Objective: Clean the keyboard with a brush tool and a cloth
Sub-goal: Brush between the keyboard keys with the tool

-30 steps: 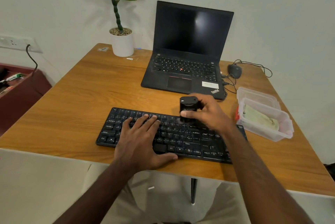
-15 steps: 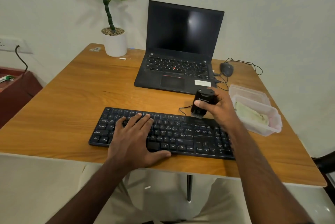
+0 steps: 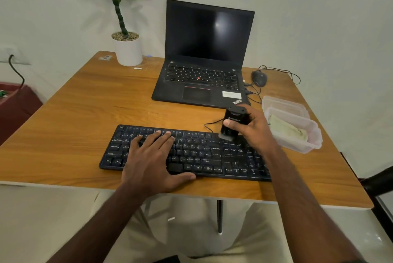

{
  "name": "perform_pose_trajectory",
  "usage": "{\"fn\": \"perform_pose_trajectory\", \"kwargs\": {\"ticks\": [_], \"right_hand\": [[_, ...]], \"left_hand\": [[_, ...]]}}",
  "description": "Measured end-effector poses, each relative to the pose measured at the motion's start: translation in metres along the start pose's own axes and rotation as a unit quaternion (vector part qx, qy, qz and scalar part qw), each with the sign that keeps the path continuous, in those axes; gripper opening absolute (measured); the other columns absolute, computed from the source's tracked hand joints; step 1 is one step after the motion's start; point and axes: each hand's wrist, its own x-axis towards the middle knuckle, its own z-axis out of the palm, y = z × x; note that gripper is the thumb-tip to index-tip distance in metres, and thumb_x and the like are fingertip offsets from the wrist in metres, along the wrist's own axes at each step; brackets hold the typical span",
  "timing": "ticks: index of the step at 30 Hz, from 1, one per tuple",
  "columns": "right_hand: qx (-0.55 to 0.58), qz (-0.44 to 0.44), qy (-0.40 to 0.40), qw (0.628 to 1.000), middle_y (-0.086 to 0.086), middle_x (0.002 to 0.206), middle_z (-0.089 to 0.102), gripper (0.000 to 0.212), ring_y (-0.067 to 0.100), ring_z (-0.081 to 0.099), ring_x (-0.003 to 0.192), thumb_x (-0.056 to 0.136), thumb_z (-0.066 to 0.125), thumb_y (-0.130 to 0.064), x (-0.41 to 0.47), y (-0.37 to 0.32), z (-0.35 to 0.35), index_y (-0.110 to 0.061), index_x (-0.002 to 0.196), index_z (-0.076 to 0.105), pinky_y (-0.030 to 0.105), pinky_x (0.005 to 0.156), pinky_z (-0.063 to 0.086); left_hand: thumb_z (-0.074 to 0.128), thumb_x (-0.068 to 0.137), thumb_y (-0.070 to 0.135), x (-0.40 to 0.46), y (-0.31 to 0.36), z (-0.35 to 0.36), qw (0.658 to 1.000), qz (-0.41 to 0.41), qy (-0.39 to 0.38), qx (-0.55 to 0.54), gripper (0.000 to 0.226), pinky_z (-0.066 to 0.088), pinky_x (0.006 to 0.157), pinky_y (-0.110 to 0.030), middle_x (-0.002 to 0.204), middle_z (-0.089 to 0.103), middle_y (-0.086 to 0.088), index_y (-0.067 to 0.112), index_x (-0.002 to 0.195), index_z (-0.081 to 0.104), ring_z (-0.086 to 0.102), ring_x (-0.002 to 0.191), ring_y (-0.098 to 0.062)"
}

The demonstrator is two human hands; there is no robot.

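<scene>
The keyboard lies along the near edge of the worktop, square to me, so both arms reach it easily. My left hand lies flat on its left half, fingers straight, to pin it while I brush. At about two o'clock from that hand, my right hand grips the black brush tool upright, fingers curled round its body, bristles down on the top key row. Further out at three o'clock, a clear tub holds the cloth, I judge kept close for wiping afterwards. At twelve o'clock the open laptop sits clear of the sweeping.
</scene>
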Motion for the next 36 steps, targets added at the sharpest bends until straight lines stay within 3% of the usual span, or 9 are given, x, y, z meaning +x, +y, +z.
{"fn": "perform_pose_trajectory", "kwargs": {"ticks": [3,9,12,14,19,22,27,32,36], "right_hand": [[-0.013,-0.002,0.053,0.999,0.002,0.103,0.071,0.029,0.008,0.067,0.098,0.078,0.083,-0.015,0.002,-0.002,-0.015,-0.019,0.103,0.07,0.019,0.079,0.056],[-0.01,-0.008,0.029,0.999,0.01,0.101,0.068,0.029,0.008,0.07,0.087,0.08,0.081,-0.007,-0.007,0.001,-0.015,-0.006,0.105,0.067,0.023,0.07,0.057],[-0.023,-0.032,0.073,0.997,0.007,0.102,0.071,0.031,0.022,0.068,0.1,0.078,0.084,-0.013,-0.002,0.003,-0.028,-0.009,0.105,0.069,0.032,0.084,0.057],[0.007,-0.041,0.089,0.995,0.011,0.103,0.071,0.031,0.027,0.067,0.103,0.079,0.082,-0.01,-0.001,0.001,-0.029,-0.008,0.106,0.069,0.029,0.082,0.057],[0.008,-0.01,0.043,0.999,0.007,0.102,0.069,0.03,0.01,0.068,0.095,0.079,0.082,-0.011,-0.004,0.0,-0.016,-0.009,0.106,0.068,0.023,0.074,0.057],[-0.036,-0.022,0.046,0.998,0.005,0.097,0.069,0.029,0.0,0.067,0.085,0.079,0.083,-0.009,-0.003,0.001,-0.017,-0.008,0.104,0.068,0.017,0.069,0.055],[-0.032,-0.046,0.108,0.993,0.004,0.098,0.071,0.03,0.026,0.067,0.099,0.077,0.085,-0.024,-0.009,0.002,-0.049,-0.018,0.103,0.07,0.051,0.088,0.057],[-0.03,-0.057,0.051,0.997,0.003,0.092,0.071,0.026,0.026,0.069,0.092,0.076,0.085,-0.018,-0.013,0.0,-0.041,-0.02,0.096,0.07,0.048,0.082,0.058],[-0.086,-0.04,0.027,0.995,-0.017,0.085,0.07,0.031,0.006,0.063,0.085,0.075,0.086,-0.013,-0.015,0.004,-0.047,-0.033,0.091,0.068,0.024,0.078,0.049]], "left_hand": [[0.031,0.065,0.102,0.001,-0.001,0.001,1.0,0.001,0.002,0.001,0.116,0.033,0.112,-0.057,0.144,0.057,-0.003,0.015,0.137,0.059,0.047,0.137,-0.023],[0.034,0.064,0.101,0.006,-0.024,0.001,1.0,0.004,0.019,0.009,0.115,0.033,0.112,-0.054,0.144,0.057,-0.002,0.017,0.139,0.056,0.049,0.135,-0.022],[0.033,0.061,0.103,0.01,-0.027,-0.002,1.0,0.005,0.008,0.012,0.119,0.031,0.112,-0.056,0.144,0.056,-0.002,0.016,0.139,0.056,0.047,0.135,-0.023],[0.03,0.059,0.106,0.018,-0.016,-0.007,1.0,0.016,-0.008,0.006,0.124,0.028,0.113,-0.06,0.147,0.052,-0.004,0.016,0.141,0.053,0.045,0.136,-0.024],[0.027,0.054,0.108,0.053,0.044,-0.013,0.986,0.128,-0.104,0.0,0.135,0.005,0.119,-0.066,0.167,0.011,-0.001,0.024,0.159,0.014,0.01,0.153,-0.021],[0.034,0.054,0.106,0.073,0.067,-0.007,0.975,0.161,-0.152,0.011,0.137,-0.003,0.118,-0.067,0.168,0.0,0.001,0.025,0.159,0.001,0.0,0.154,-0.021],[0.043,0.054,0.103,0.08,0.066,0.001,0.969,0.152,-0.196,-0.001,0.137,0.003,0.12,-0.064,0.167,0.008,0.004,0.024,0.159,0.002,0.006,0.153,-0.019],[0.047,0.053,0.102,0.081,0.067,-0.001,0.971,0.151,-0.187,-0.006,0.135,0.007,0.119,-0.06,0.165,0.016,0.006,0.026,0.158,0.01,0.015,0.15,-0.016],[0.052,0.05,0.1,0.079,0.054,-0.005,0.974,0.139,-0.179,-0.025,0.135,0.012,0.121,-0.057,0.163,0.02,0.008,0.027,0.157,0.014,0.018,0.149,-0.013]]}}
